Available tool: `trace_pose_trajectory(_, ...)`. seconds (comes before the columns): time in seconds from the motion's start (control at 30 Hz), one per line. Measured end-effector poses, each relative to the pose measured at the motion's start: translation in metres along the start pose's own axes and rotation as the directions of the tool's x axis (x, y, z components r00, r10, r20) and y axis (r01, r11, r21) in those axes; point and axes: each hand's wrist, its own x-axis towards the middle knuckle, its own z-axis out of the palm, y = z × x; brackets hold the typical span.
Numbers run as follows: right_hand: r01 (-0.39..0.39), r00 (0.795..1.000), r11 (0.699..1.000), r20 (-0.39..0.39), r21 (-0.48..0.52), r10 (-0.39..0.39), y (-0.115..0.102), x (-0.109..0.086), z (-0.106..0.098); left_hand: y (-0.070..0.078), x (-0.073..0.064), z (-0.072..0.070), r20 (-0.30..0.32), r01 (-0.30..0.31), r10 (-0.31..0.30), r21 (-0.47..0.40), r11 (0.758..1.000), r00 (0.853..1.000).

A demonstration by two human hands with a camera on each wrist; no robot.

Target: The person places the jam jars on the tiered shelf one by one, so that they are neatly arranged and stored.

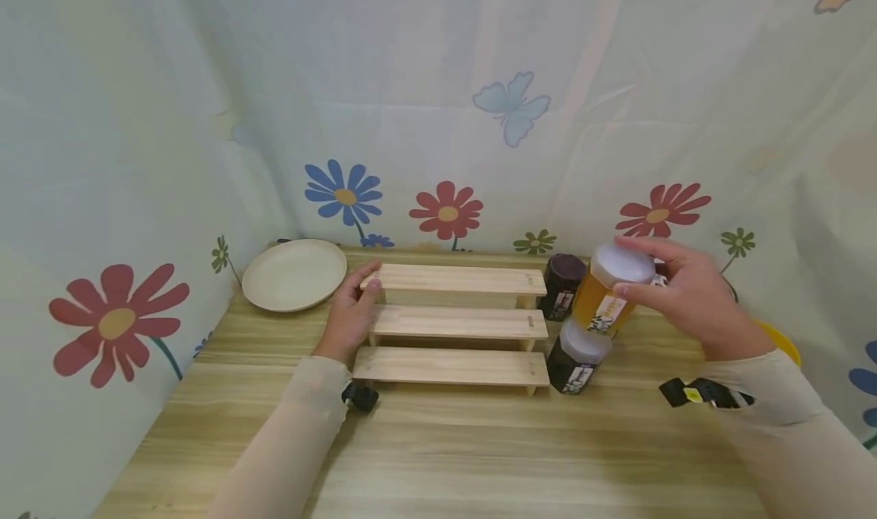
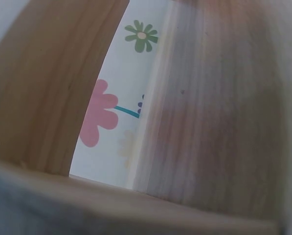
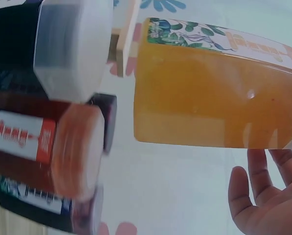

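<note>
A three-tier wooden shelf stand stands on the table. My left hand holds the left end of its top tier, and its boards fill the left wrist view. To the right of the stand, my right hand grips a jar of amber contents by its whitish lid, thumb on the near side. The amber jar is lifted and slightly tilted. Below it in the head view is a dark jar with a white lid; a dark-lidded jar stands farther back.
A reddish-brown jar with an orange lid and a dark jar with a purplish lid appear in the right wrist view. A pale round plate lies back left. A yellow rim shows beyond my right wrist. Flower-printed curtain surrounds the table.
</note>
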Motion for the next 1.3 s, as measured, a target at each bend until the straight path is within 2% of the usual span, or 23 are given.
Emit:
trace_pose_trajectory(0.13, 0.000, 1.000, 1.000, 0.030, 0.003, -0.001, -0.004, 0.011, 0.012, -0.004, 0.001, 0.000, -0.009, -0.025, 0.025, 0.003, 1.000, 1.000)
trace_pose_trajectory(0.3, -0.029, 0.998, 0.999, 0.062, 0.030, 0.027, -0.008, 0.024, 0.024, -0.003, 0.000, 0.001, -0.010, -0.024, 0.024, 0.020, 1.000, 1.000)
trace_pose_trajectory(0.67, -0.003, 0.998, 0.998, 0.061, 0.057, -0.001, -0.013, 0.045, 0.045, -0.005, 0.001, 0.002, -0.022, -0.033, 0.034, 0.036, 0.999, 0.999)
trace_pose_trajectory(0.87, 0.007, 0.998, 0.999, 0.057, 0.040, -0.009, -0.013, 0.052, 0.052, -0.006, 0.002, 0.002, -0.025, -0.055, 0.056, 0.030, 0.998, 0.998)
trace_pose_trajectory(1.13, -0.035, 0.997, 0.999, 0.070, 0.041, 0.032, -0.012, 0.056, 0.055, -0.005, 0.001, 0.002, -0.018, -0.066, 0.066, 0.016, 0.998, 0.998)
trace_pose_trajectory(1.3, -0.005, 0.998, 0.999, 0.062, 0.051, 0.002, -0.008, 0.056, 0.058, -0.003, 0.001, 0.001, -0.015, -0.050, 0.050, 0.013, 0.999, 0.999)
